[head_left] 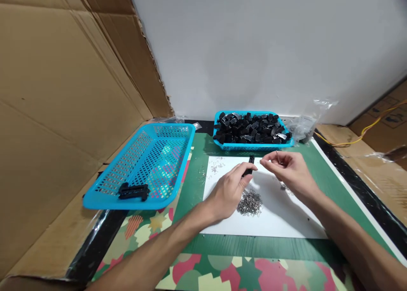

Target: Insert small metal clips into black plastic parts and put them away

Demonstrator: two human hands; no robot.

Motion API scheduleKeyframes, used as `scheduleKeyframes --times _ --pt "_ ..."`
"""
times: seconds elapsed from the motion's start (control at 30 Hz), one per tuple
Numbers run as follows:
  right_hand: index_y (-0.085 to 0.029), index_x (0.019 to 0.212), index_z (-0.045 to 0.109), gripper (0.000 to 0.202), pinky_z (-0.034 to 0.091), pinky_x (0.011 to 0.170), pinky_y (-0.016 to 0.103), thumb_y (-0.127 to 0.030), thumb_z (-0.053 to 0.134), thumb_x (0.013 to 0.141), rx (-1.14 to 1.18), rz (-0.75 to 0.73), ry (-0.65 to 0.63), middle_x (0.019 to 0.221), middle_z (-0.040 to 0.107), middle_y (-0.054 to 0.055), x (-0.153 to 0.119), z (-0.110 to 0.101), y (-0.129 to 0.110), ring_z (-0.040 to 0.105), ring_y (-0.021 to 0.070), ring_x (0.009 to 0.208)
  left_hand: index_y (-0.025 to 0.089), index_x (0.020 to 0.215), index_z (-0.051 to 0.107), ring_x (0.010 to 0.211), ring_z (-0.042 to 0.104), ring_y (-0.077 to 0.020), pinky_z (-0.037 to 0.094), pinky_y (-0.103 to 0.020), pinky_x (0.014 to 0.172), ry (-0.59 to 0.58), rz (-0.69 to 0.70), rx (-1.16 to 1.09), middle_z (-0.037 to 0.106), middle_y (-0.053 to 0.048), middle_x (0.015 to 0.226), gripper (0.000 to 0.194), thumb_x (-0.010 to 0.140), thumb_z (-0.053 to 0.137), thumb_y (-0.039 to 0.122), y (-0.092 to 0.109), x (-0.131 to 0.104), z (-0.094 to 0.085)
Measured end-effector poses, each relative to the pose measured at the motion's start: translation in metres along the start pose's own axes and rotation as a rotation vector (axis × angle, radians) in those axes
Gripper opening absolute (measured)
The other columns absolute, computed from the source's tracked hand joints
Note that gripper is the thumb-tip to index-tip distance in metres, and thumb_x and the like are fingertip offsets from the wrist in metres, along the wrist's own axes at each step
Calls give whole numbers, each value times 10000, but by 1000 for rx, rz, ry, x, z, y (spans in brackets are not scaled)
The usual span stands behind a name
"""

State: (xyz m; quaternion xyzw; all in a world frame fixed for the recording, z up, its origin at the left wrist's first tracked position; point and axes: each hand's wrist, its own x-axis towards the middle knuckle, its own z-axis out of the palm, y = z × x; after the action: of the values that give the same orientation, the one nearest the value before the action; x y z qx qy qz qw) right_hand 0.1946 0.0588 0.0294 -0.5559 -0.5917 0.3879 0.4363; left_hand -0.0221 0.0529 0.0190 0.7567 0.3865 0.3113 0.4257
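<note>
My left hand [227, 191] is closed on a narrow black plastic part [252, 160], held upright above a white sheet [286, 224]. Most of that part is hidden behind the fingers. Close to its right, my right hand [291, 172] has thumb and forefinger pinched together. A tiny thin item may be between those fingertips, too small to name. Below both hands lies a heap of small shiny metal pieces [250, 203] on the sheet. More thin metal bits [216, 168] are scattered at the sheet's upper left.
A blue basket [127, 205] at left holds black plastic parts [133, 191]. Behind the sheet, another blue basket [254, 146] is heaped with small black pieces [251, 127]. Beside it lies a clear plastic bag [303, 127]. Cardboard [63, 91] walls the left; yellow cable [365, 132] runs at right.
</note>
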Motion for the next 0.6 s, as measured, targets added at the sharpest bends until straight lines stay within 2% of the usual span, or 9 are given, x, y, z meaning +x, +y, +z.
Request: scheduleKeyframes --times 0.07,0.13,0.27,0.37,0.6 --pt "-149 819 771 398 226 446 254 -547 775 832 -110 16 -10 561 363 -61 5 -9 1 322 102 501 262 1515 504 993 687 -262 524 -402 900 -33 -20 94 723 -107 1205 427 1096 465 332 -1 -2 2" --pt "-144 787 774 379 223 446 257 -521 758 825 -226 14 -41 551 387 -51 9 -15 5 330 104 498 244 1586 438 1015 703 -281 536 -414 899 -56 -41 132 735 -125 1206 495 1097 457 320 -1 -3 3" --pt "-153 726 750 349 236 474 268 -478 681 830 -353 57 -146 554 479 -19 11 -15 12 366 110 504 165 1526 531 1101 683 -286 526 -441 984 -66 -22 158 728 -144 1244 468 1132 353 344 -2 -2 5" --pt "-158 725 747 343 245 486 276 -475 659 824 -375 73 -146 562 508 -10 11 -12 14 389 118 513 135 1471 585 1154 642 -288 498 -467 1045 -57 21 202 715 -147 1271 473 1141 322 349 -2 -2 5" --pt "-174 701 770 329 256 504 288 -463 668 819 -430 81 -161 543 523 -3 11 -8 13 385 129 531 157 1421 623 1064 618 -271 514 -439 953 -134 72 266 712 -104 1089 443 1148 312 315 0 0 4"
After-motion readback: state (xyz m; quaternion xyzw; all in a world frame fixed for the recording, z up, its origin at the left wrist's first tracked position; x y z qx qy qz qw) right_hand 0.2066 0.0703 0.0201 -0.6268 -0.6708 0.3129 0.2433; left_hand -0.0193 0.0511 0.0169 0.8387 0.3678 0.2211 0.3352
